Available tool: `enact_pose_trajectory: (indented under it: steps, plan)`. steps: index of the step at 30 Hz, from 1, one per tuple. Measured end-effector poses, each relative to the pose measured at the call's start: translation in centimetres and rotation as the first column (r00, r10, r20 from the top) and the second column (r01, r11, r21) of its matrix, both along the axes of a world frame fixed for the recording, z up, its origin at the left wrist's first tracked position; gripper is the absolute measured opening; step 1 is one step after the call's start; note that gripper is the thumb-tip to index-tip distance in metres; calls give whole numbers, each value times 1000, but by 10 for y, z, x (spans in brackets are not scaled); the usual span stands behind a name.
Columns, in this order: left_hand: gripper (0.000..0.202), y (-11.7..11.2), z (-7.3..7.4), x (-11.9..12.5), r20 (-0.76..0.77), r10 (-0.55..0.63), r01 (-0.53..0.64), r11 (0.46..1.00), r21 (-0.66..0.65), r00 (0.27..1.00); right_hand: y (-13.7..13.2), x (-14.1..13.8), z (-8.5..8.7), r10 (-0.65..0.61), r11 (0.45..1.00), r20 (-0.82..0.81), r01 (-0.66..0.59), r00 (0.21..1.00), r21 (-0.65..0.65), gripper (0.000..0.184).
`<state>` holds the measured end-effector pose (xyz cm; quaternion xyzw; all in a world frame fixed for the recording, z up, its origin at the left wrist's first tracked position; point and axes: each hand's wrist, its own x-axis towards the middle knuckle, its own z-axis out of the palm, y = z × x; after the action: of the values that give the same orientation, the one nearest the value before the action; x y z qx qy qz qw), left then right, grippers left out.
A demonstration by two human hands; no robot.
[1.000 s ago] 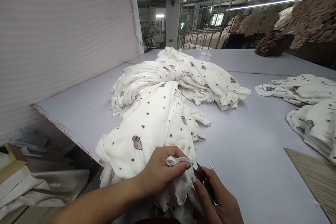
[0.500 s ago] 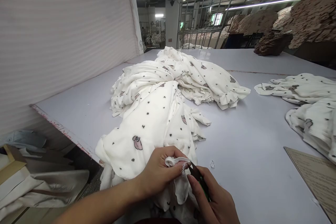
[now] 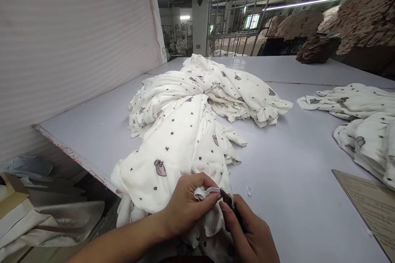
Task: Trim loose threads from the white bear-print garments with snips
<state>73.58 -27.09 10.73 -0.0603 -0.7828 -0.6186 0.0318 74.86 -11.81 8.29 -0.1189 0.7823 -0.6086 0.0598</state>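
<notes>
My left hand (image 3: 188,203) pinches a folded edge of a white printed garment (image 3: 175,148) at the table's near edge. My right hand (image 3: 251,236) is closed round small dark thread snips (image 3: 230,204) whose tip touches the cloth right beside my left fingers. The garment is white with small dark hearts and pink motifs, and it trails back into a larger heap of the same cloth (image 3: 216,86).
A pale grey table (image 3: 293,160) runs far back. More white printed garments (image 3: 361,123) lie at the right, with a brown board (image 3: 367,205) near them. A thread scrap (image 3: 249,191) lies by my hands. A striped cloth wall (image 3: 70,45) stands left; boxes sit below.
My right hand has moved the snips up and left until the tip meets the cloth edge in my left fingers. My left hand has hardly moved.
</notes>
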Motion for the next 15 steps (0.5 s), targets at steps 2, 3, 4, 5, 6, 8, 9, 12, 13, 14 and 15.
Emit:
enact_pose_trajectory:
  steps: [2, 3, 4, 5, 6, 8, 9, 12, 13, 14, 15]
  plan:
    - [15, -1, 0, 0, 35, -6, 5, 999, 44, 999, -1, 0, 3, -12, 999, 34, 14, 999, -43, 25]
    - [16, -2, 0, -1, 64, -9, 4, 997, 77, 998, -1, 0, 4, -19, 997, 56, 22, 998, -68, 25]
    - [18, -3, 1, -1, 99, -10, -1, 994, 113, 995, -1, 0, 5, -26, 995, 76, 33, 997, -90, 26]
    - [19, -4, 1, -2, 134, -10, -10, 989, 150, 991, -1, -1, 5, -34, 993, 92, 44, 995, -106, 26]
    - [21, -5, 1, -2, 167, -10, -21, 983, 181, 986, -2, -1, 5, -40, 992, 102, 51, 994, -115, 27]
    - [23, -7, 1, -3, 211, -14, -34, 974, 222, 977, -3, -1, 4, -41, 991, 111, 54, 993, -118, 27]
    - [24, -8, 1, -3, 220, -20, -33, 972, 233, 975, -5, -2, 4, -38, 991, 116, 52, 993, -122, 27]
    - [25, -9, 1, -4, 214, -39, -10, 975, 224, 976, -9, -3, 2, -15, 990, 125, 32, 992, -138, 27]
    - [24, -9, 1, -4, 205, -45, 1, 977, 212, 978, -10, -3, 2, -7, 990, 126, 25, 992, -142, 27]
    - [23, -9, 1, -3, 191, -51, 13, 981, 195, 980, -11, -4, 2, 0, 990, 128, 19, 992, -142, 28]
    - [21, -9, 1, -3, 164, -51, 23, 985, 170, 985, -11, -4, 3, 5, 990, 131, 14, 991, -141, 28]
